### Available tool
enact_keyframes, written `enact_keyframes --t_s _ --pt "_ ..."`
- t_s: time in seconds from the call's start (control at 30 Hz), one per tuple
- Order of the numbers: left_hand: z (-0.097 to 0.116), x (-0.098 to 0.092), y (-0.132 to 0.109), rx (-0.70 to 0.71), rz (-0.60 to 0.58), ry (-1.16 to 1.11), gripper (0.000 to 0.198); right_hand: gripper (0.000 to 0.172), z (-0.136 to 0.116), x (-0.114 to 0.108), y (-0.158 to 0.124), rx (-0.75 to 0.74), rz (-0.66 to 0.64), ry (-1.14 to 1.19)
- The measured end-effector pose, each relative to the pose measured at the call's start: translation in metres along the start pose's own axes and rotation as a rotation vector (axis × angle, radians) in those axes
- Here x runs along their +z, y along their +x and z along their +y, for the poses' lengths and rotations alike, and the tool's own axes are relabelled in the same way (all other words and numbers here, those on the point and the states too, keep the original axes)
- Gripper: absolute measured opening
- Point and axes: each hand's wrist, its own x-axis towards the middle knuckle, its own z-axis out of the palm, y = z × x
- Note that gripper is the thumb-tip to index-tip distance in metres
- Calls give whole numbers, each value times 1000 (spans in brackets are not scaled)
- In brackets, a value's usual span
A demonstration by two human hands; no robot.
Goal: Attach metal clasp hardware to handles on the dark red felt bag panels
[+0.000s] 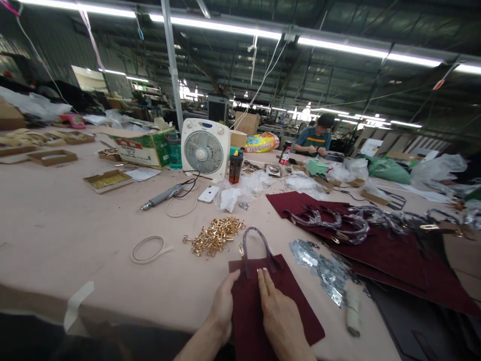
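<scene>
A dark red panel point(291, 296) lies at the table's front edge, with a plastic-wrapped handle point(259, 233) standing up from its top end. My left hand point(222, 306) is at the panel's left edge, thumb on its upper left corner; its other fingers are mostly hidden. My right hand point(280, 313) rests flat on the panel, fingers stretched out just below the handle. Gold-coloured metal pieces point(216, 236) are heaped beyond the handle. To the right lie thin silver plates point(319, 268) and a small wrapped roll point(352, 312).
More dark red panels with wrapped handles point(394, 255) are stacked at the right. Further back are an electric screwdriver point(161, 197), a phone point(208, 194), a fan point(206, 149), a dark bottle point(235, 168) and a cord loop point(148, 249). A person point(313, 138) sits across the table.
</scene>
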Motion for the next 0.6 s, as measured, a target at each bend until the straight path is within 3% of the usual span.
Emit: enact_keyframes --t_s 0.1,0.27,0.4,0.47,0.53,0.6 --pt "-2 -4 2 122 29 123 36 81 0 14 -11 49 193 198" --pt "-6 -9 7 372 60 495 59 70 7 8 -19 56 370 456" --pt "4 -21 14 710 313 1012 79 52 6 3 -22 98 435 552" --pt "15 -28 19 744 318 1268 75 46 2 7 -21 156 489 597" --pt "27 -32 25 695 241 1436 64 41 -3 13 -19 222 555 628" --pt "36 -33 29 636 253 1553 55 38 -8 19 -18 269 599 630"
